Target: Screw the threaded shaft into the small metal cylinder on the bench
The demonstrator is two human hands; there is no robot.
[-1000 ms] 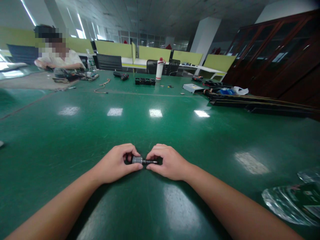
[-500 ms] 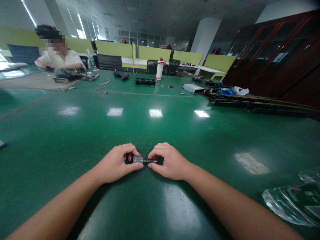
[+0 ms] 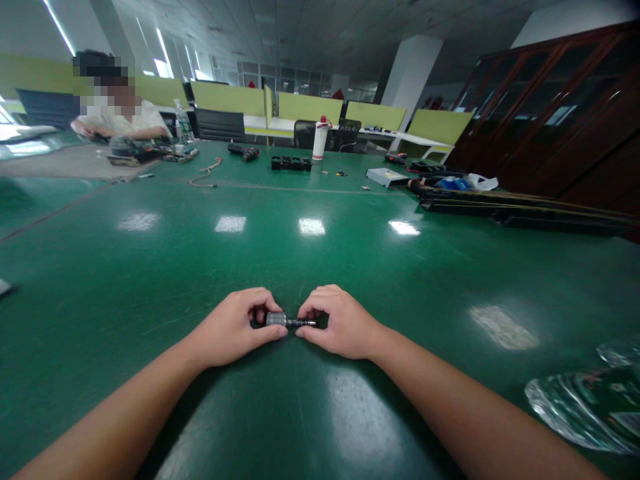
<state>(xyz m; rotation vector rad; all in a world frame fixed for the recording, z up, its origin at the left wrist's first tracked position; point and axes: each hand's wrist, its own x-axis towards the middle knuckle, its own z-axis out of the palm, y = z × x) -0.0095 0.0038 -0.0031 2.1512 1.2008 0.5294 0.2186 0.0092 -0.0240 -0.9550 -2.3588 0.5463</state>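
Grips the grey cylinder (image 3: 276, 320) with the left hand (image 3: 230, 330), thumb and forefinger closed on opposite sides. Curls the right hand (image 3: 345, 323) about the dark shaft (image 3: 294, 323), thumb and forefinger slightly apart; cannot confirm contact. Lies crosswise between both palms, on or just above the green tabletop (image 3: 300, 260). Compared with a second ago, shows right fingertips drawn slightly farther from the left thumb. Appears smooth and metallic on the grey cylinder, ridged along the dark shaft, pale at the narrow tip (image 3: 312, 323). Reads glossy and finely scratched on the green tabletop.
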